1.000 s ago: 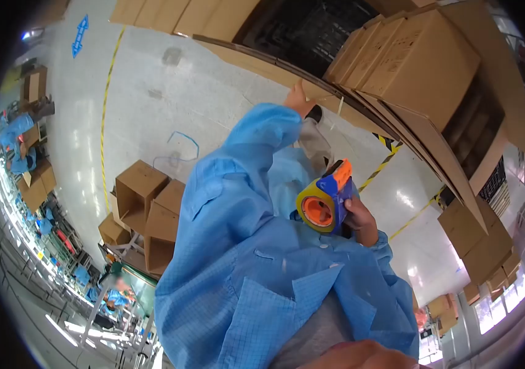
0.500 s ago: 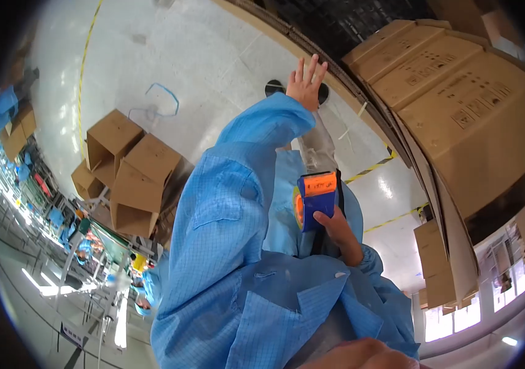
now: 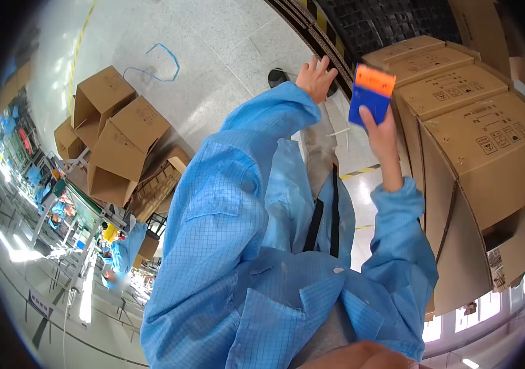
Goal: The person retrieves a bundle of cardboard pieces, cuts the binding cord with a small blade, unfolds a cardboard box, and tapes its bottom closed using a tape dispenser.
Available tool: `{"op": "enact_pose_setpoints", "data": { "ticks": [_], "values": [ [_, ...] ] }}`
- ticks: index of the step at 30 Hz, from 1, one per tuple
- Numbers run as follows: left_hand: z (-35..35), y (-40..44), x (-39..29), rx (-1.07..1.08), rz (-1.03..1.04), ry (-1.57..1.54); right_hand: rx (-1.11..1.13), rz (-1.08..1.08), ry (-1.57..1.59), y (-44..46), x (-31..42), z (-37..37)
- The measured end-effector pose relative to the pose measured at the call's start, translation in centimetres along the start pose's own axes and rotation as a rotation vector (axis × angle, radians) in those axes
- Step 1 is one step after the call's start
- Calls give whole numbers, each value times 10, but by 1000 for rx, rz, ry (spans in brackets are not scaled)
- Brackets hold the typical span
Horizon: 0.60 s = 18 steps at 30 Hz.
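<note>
My right hand (image 3: pixel 380 132) grips a blue and orange tape dispenser (image 3: pixel 370 98), thumb along its blue body. It is held up beside the printed cardboard boxes (image 3: pixel 477 123) at the right. Stretched forward with its fingers spread, my left hand (image 3: pixel 316 80) holds nothing. Its fingertips are close to the edge of a long cardboard piece (image 3: pixel 305 21); whether they touch it I cannot tell. Both arms wear blue checked sleeves.
Open brown cartons (image 3: pixel 118 144) stand on the floor at the left, with a blue strap loop (image 3: pixel 176 64) beyond them. Black ribbed material (image 3: pixel 391 24) lies behind the boxes. People in blue work near benches at the far left.
My right hand has carried the tape dispenser from in front of my body forward and right, to the boxes. My left hand has shifted slightly right, still spread. The view has turned slightly.
</note>
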<state>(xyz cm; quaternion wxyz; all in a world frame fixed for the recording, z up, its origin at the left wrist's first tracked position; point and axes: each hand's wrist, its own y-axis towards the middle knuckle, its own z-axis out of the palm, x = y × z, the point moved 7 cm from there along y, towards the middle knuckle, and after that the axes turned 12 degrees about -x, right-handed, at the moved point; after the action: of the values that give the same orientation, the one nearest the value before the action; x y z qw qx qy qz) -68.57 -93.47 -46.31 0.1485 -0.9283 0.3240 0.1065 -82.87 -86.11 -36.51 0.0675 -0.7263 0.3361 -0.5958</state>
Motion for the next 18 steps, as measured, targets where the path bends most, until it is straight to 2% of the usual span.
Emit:
{"op": "enact_pose_setpoints", "data": {
  "ticks": [5, 7, 9, 12, 16, 18],
  "values": [
    [-4, -8, 14, -108, -88, -178, -54, -60, -333, 32, -6, 33],
    [-7, -7, 22, -141, -6, -195, -56, -63, -468, 38, -15, 40],
    [-18, -14, 34, -211, 8, -198, -157, -72, -678, 42, -31, 35],
    [-45, -41, 46, -342, 40, -293, -225, -75, -634, 33, -26, 32],
    [-93, -78, 50, -345, 27, -310, -248, -229, -555, -2, 0, 41],
    [-98, -85, 55, -356, 27, -323, -229, -204, -456, -21, 6, 52]
  ]
}}
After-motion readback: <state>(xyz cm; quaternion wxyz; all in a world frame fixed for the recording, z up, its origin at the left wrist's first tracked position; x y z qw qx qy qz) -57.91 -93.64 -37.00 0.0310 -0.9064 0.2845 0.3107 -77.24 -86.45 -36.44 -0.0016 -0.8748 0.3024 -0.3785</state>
